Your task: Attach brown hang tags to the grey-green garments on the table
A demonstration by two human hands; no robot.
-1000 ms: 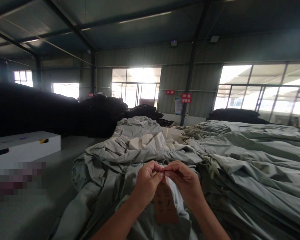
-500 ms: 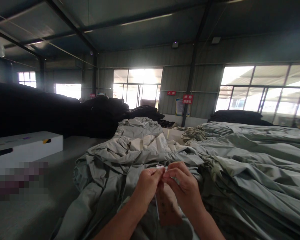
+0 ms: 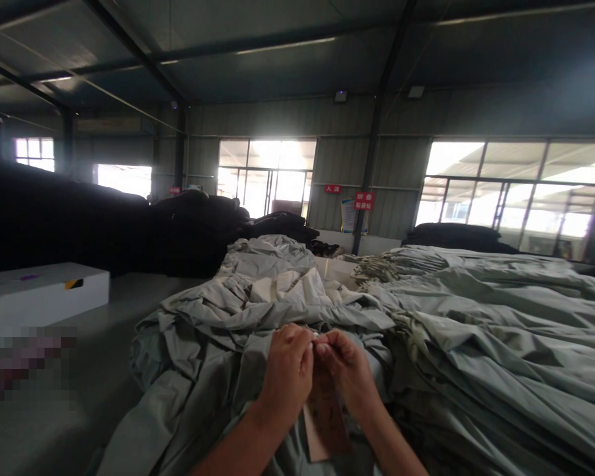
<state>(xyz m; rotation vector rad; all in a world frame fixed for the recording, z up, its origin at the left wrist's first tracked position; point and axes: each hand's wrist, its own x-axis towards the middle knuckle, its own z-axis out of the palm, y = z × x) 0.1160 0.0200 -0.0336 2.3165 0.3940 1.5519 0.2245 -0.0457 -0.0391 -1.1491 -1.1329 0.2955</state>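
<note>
My left hand (image 3: 288, 370) and my right hand (image 3: 347, 370) meet over a heap of grey-green fabric (image 3: 218, 370), fingertips pinched together. Between them is something small and whitish, perhaps a tag's string or fastener, mostly hidden by the fingers. Just below hangs a brown cardboard tag (image 3: 323, 423) with dark printing, its upper end covered by my hands. The fabric lies bunched and creased in front of me and beneath both wrists.
More grey-green fabric (image 3: 496, 330) is piled in long folds on the right. A white box (image 3: 74, 291) stands at the left beside the grey floor (image 3: 143, 297). Dark heaps (image 3: 193, 231) line the back, below windows and red signs (image 3: 363, 201).
My left hand has turned so its back and curled fingers face up more. The tag now hangs lower and straighter. The whole view has shifted slightly.
</note>
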